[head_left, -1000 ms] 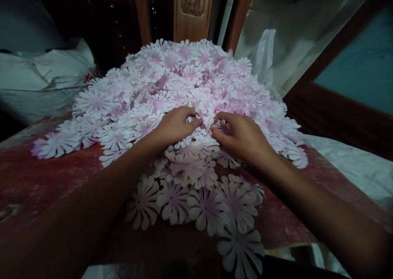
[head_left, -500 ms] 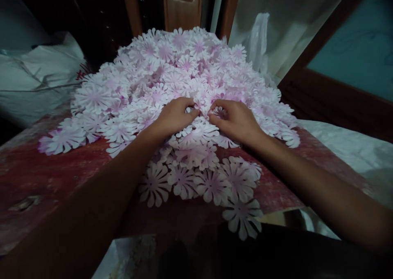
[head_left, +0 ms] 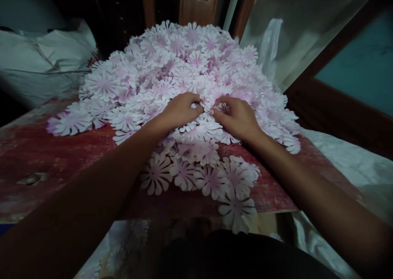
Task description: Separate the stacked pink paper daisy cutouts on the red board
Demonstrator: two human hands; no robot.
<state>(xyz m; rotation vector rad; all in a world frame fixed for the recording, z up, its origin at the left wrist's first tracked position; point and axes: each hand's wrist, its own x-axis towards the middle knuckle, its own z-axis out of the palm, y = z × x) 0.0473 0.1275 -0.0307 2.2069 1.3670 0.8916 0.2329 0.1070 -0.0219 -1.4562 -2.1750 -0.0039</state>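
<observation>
A large heap of white flower cutouts (head_left: 184, 72) with pale purple centres covers the red wooden table. At the front of the heap, my left hand (head_left: 184, 109) pinches a small white flower cutout (head_left: 208, 104) between thumb and fingers. From the other side my right hand (head_left: 236, 116) pinches the same white piece, its thumb and forefinger closed. The two hands face each other with their fingertips a little apart. Just below them lie more cutouts, and a few flat ones (head_left: 211, 181) spread toward the table's near edge, one hanging over it.
The red table (head_left: 76, 156) has worn paint. A white sack (head_left: 39, 66) stands at the left. Behind the heap is carved wood (head_left: 199, 9). At the right are a wood-framed panel (head_left: 362, 62) and white sheeting (head_left: 334, 156). Some cutouts lie below the table edge.
The view has tilted and shifted slightly, so the scene sits a little to the right. Both hands keep their pinch at the same spot on the heap.
</observation>
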